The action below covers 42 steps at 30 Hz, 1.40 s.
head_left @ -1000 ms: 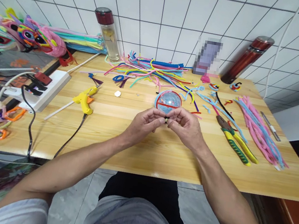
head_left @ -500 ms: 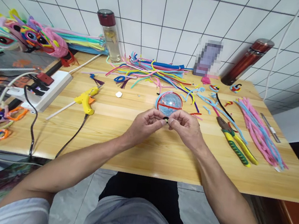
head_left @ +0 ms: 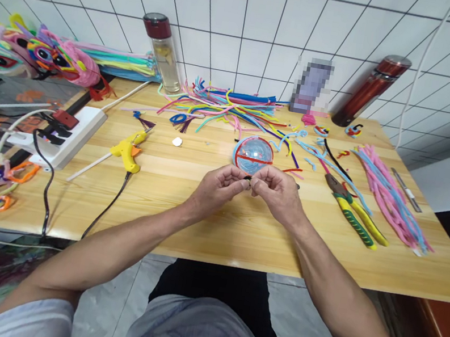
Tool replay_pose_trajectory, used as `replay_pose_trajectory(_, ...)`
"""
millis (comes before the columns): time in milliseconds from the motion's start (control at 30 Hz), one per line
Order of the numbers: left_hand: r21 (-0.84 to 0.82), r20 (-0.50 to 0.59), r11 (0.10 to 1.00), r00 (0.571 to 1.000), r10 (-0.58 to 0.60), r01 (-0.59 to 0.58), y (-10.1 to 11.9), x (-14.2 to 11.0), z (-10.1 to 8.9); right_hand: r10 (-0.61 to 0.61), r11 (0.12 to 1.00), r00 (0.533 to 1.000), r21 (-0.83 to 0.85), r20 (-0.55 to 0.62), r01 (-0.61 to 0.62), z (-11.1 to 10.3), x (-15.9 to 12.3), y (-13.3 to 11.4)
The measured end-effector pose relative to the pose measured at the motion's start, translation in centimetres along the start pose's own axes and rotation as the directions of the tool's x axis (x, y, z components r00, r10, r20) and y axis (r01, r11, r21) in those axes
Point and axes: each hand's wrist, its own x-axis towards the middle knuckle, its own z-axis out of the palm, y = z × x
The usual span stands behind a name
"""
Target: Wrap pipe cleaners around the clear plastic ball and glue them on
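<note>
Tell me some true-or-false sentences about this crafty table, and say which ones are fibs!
1. The left hand and right hand hold a black piece. True.
2. A yellow plastic glue gun lies on the wooden table. True.
3. The metal pliers with green-and-yellow handles are in the right hand. False: the pliers lie on the table.
4. The clear bottle has a bright green lid. False: its lid is dark red.

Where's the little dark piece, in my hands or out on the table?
In your hands: left hand and right hand pinch the dark piece between them, though it's mostly hidden.
</note>
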Motion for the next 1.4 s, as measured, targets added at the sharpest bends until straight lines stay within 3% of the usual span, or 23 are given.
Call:
replay_pose_trajectory(233,0.286,-0.018,0.940,0.980,0.198,-0.184,-0.23,-0.39,-0.13,0.065,0.988,0.998,0.138,0.009,-0.066,-0.38,0.20,0.04)
replay_pose_trajectory(433,0.398,-0.065,0.892,0.963,0.263,-0.217,-0.25,-0.50,-0.17,0.042,0.992,0.997,0.115,0.058,-0.048,-0.33,0.24,0.49)
replay_pose_trajectory(800,0.379,-0.060,0.897,0.961,0.271,-0.229,-0.02,-0.69,-0.06,0.055,0.998,0.997,0.039,0.058,-0.057,0.09,0.23,0.26)
replay_pose_trajectory(1133,0.225,-0.082,0.963,0.982,0.172,-0.150,-0.39,-0.58,-0.24,0.017,0.999,0.998,-0.047,0.066,-0.014,0.15,-0.05,0.53)
replay_pose_trajectory(1400,0.194,-0.066,0.973,0.988,0.141,-0.126,-0.57,-0.51,-0.01,0.076,0.992,0.996,0.097,0.044,-0.080,0.01,0.32,0.72)
